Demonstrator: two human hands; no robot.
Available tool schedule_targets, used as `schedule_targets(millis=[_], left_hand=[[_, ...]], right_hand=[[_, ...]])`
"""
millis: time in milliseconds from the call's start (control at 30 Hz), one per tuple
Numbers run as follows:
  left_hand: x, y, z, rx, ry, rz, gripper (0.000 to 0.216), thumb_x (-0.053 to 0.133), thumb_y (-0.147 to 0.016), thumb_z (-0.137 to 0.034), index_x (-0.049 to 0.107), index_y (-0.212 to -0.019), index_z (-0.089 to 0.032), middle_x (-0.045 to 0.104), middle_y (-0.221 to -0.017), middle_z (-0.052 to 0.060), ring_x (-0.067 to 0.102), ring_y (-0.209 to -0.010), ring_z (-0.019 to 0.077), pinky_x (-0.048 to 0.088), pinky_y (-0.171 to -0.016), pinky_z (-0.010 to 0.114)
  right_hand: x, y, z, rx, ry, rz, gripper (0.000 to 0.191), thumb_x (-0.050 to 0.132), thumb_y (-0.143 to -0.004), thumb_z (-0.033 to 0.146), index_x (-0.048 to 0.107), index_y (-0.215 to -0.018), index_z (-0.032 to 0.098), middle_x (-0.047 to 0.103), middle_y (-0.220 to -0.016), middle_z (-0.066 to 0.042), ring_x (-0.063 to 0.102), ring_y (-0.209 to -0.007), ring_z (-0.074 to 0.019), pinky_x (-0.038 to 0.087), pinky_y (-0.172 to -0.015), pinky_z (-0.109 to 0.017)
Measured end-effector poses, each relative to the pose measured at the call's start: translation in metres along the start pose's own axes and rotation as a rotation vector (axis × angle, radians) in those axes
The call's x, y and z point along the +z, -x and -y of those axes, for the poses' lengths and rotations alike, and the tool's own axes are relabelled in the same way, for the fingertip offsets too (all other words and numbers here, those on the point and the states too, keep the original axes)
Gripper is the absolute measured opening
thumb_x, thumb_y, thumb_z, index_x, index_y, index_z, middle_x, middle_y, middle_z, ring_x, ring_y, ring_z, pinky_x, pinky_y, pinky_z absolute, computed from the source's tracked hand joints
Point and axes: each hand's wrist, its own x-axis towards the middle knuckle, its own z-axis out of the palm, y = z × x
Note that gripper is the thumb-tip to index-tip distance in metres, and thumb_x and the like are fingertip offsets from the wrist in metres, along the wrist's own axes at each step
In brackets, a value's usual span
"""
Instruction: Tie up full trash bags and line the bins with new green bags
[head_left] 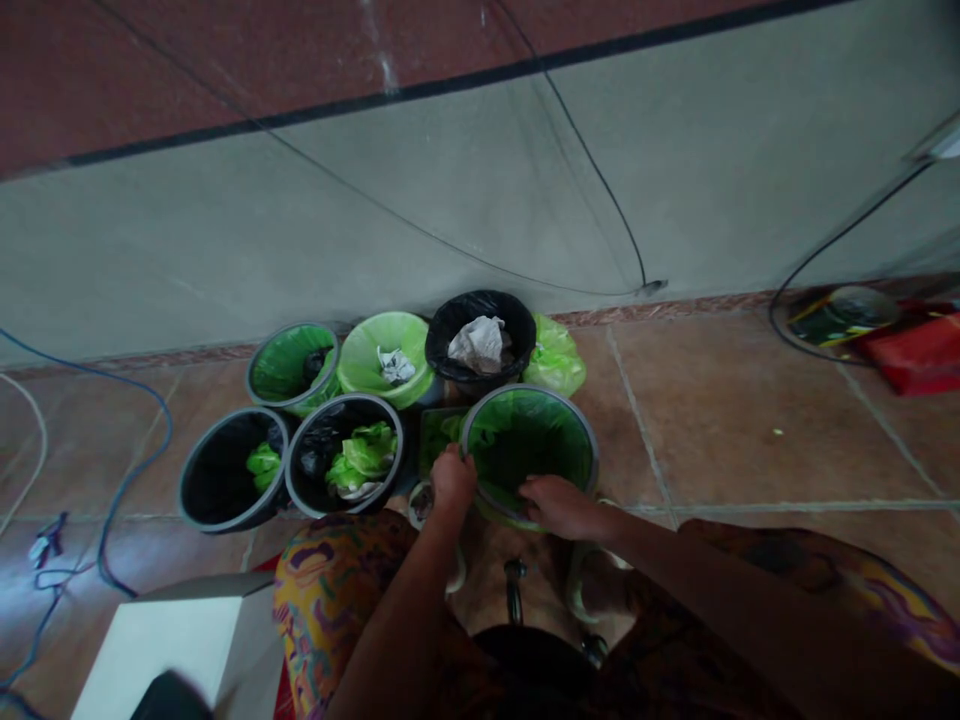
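Observation:
In front of me stands a round trash bin [592, 440] with a grey rim and a green liner bag [532, 430] inside. My left hand [454, 480] is closed at the left side of its rim. The fingers of my right hand [559, 505] curl over the near edge, with their tips just inside the bin. To the left, next to my left hand, a bin [291, 480] with a grey rim holds crumpled green bags [364, 455]. The bottom of the green-lined bin is dark.
More bins stand by the wall: a black-lined one [442, 365] with crumpled paper [478, 345], and two green-lined ones [352, 350] [262, 370]. A dark bin [195, 490] sits far left. Blue cable [161, 440] crosses the floor. A white box [165, 640] and red bag [919, 355] flank me.

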Motion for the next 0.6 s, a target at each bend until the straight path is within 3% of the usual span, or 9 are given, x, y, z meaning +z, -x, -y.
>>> schedule_targets(millis=[167, 400, 600], left_hand=[[0.003, -0.001, 0.0, -0.021, 0.003, 0.027, 0.031, 0.05, -0.095, -0.023, 0.065, -0.118, -0.009, 0.073, -0.114, 0.018, 0.069, -0.11, 0.0261, 0.05, -0.089, 0.03], [0.01, -0.005, 0.001, -0.059, 0.068, 0.007, 0.027, 0.056, -0.093, -0.023, 0.069, -0.114, -0.013, 0.074, -0.113, 0.015, 0.07, -0.107, 0.0228, 0.05, -0.085, 0.026], [0.012, -0.014, 0.009, -0.137, 0.257, 0.029, 0.021, 0.064, -0.087, -0.025, 0.076, -0.104, -0.021, 0.078, -0.107, 0.008, 0.072, -0.1, 0.0193, 0.05, -0.078, 0.023]], right_hand=[[0.015, -0.003, 0.0, 0.023, 0.032, 0.039, 0.027, 0.055, -0.092, 0.023, 0.076, -0.105, 0.014, 0.073, -0.111, -0.016, 0.068, -0.103, -0.0258, 0.046, -0.083, -0.028], [0.01, -0.003, 0.008, 0.054, 0.04, 0.085, 0.029, 0.052, -0.093, 0.02, 0.075, -0.106, 0.009, 0.072, -0.113, -0.019, 0.068, -0.106, -0.0286, 0.046, -0.083, -0.03], [0.011, -0.004, 0.008, 0.044, 0.023, 0.084, 0.027, 0.053, -0.091, 0.02, 0.075, -0.104, 0.01, 0.072, -0.112, -0.018, 0.068, -0.106, -0.0264, 0.045, -0.083, -0.028]])
